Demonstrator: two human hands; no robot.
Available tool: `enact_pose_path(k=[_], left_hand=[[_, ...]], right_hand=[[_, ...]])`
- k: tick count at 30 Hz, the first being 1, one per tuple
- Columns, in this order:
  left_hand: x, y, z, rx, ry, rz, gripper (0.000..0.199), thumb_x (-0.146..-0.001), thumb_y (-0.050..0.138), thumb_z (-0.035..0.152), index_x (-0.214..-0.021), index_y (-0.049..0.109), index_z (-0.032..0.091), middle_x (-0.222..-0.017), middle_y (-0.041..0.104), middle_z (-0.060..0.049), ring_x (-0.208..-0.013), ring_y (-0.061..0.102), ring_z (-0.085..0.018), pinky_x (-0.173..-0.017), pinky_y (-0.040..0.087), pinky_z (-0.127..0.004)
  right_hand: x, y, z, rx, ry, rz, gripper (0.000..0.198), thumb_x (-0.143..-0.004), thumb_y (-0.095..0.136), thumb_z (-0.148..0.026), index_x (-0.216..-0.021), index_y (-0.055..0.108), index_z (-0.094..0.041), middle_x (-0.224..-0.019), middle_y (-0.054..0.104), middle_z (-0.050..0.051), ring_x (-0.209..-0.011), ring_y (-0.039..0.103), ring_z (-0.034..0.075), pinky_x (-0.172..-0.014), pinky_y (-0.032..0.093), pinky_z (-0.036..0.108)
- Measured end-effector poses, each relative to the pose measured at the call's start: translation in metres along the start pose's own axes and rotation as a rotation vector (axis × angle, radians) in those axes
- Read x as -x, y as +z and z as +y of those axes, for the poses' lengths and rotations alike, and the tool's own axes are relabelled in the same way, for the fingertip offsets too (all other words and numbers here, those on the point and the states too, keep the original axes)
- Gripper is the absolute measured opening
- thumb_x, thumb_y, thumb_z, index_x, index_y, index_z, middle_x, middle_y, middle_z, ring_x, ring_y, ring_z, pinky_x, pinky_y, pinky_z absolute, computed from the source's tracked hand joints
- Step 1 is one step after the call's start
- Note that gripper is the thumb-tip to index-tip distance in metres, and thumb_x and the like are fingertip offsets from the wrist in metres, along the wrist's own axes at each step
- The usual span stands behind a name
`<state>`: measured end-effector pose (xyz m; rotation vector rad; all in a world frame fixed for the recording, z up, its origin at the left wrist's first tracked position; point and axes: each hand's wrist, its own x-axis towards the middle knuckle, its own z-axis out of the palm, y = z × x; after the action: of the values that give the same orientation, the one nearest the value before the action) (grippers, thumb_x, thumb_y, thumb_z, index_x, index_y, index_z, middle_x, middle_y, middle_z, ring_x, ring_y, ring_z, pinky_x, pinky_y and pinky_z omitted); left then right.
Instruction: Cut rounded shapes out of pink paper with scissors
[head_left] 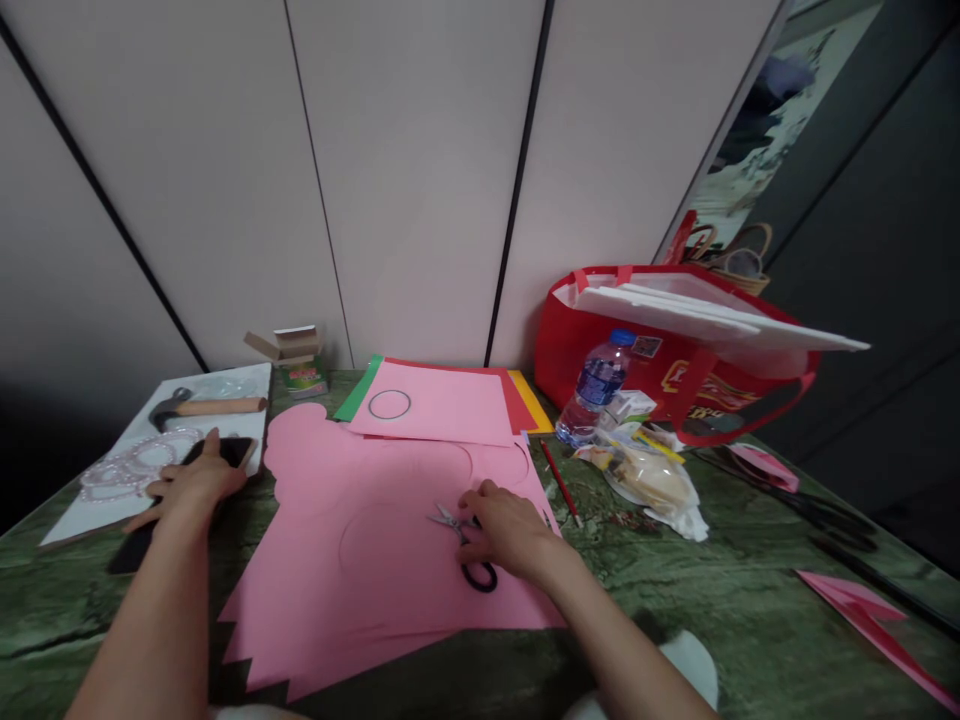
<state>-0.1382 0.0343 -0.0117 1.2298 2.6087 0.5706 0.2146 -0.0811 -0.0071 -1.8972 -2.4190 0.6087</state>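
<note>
My left hand rests with its fingers spread across a black smartphone, which lies partly on a white board at the left. On the pink paper, my right hand has its thumb and fingers curled around a small pair of scissors with black handles. The scissors' blades point to the left and are slightly apart. Faint curved lines show on the paper, and its left and lower edges are wavy or jagged. The contact under my right fingers is partly hidden.
A hammer and clear beads lie on the white board. Behind are a small box and stacked coloured sheets. To the right are a red pencil, water bottle, wrapped food, red bag and pink scraps.
</note>
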Motion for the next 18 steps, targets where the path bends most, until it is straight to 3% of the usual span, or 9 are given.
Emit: enact_pose_path(k=[3, 6, 10, 14, 18], left_hand=[[0.010, -0.004, 0.007, 0.008, -0.105, -0.082, 0.083, -0.061, 0.069, 0.032, -0.133, 0.029, 0.021, -0.144, 0.013, -0.032, -0.124, 0.014, -0.057, -0.068, 0.027, -0.075], [0.018, -0.008, 0.012, 0.003, -0.101, -0.067, 0.093, -0.062, 0.068, 0.032, -0.139, 0.017, 0.019, -0.140, 0.018, -0.036, -0.125, 0.016, -0.055, -0.067, 0.026, -0.078], [0.022, -0.008, 0.013, 0.011, -0.106, -0.031, 0.098, -0.066, 0.061, 0.048, -0.141, 0.005, 0.020, -0.140, 0.021, -0.035, -0.125, 0.018, -0.054, -0.065, 0.025, -0.079], [0.021, -0.006, 0.010, 0.025, -0.117, -0.029, 0.112, -0.062, 0.056, 0.061, -0.140, -0.008, 0.012, -0.143, 0.016, -0.031, -0.128, 0.015, -0.049, -0.076, 0.029, -0.073], [0.018, -0.006, 0.007, 0.017, -0.118, -0.025, 0.111, -0.065, 0.053, 0.061, -0.140, -0.010, 0.010, -0.143, 0.016, -0.032, -0.128, 0.016, -0.049, -0.076, 0.031, -0.072]], right_hand=[[0.000, 0.000, 0.000, 0.012, -0.007, -0.015, 0.056, -0.063, 0.071, -0.038, -0.113, 0.056, -0.020, -0.110, 0.056, 0.013, -0.097, 0.057, 0.031, -0.072, 0.043, 0.035], [0.001, 0.000, -0.001, 0.021, -0.020, -0.039, 0.065, -0.057, 0.076, -0.038, -0.115, 0.055, -0.020, -0.111, 0.054, 0.014, -0.097, 0.056, 0.032, -0.071, 0.044, 0.036], [0.003, -0.002, -0.001, 0.028, -0.026, -0.063, 0.072, -0.052, 0.080, -0.034, -0.117, 0.053, -0.021, -0.113, 0.053, 0.014, -0.097, 0.056, 0.033, -0.071, 0.044, 0.036], [0.003, -0.002, 0.001, 0.026, -0.036, -0.067, 0.071, -0.052, 0.080, -0.032, -0.117, 0.054, -0.020, -0.113, 0.052, 0.014, -0.097, 0.056, 0.032, -0.072, 0.044, 0.036], [0.003, -0.003, 0.003, 0.026, -0.047, -0.069, 0.069, -0.053, 0.079, -0.032, -0.116, 0.054, -0.020, -0.112, 0.052, 0.013, -0.098, 0.056, 0.030, -0.072, 0.044, 0.034]])
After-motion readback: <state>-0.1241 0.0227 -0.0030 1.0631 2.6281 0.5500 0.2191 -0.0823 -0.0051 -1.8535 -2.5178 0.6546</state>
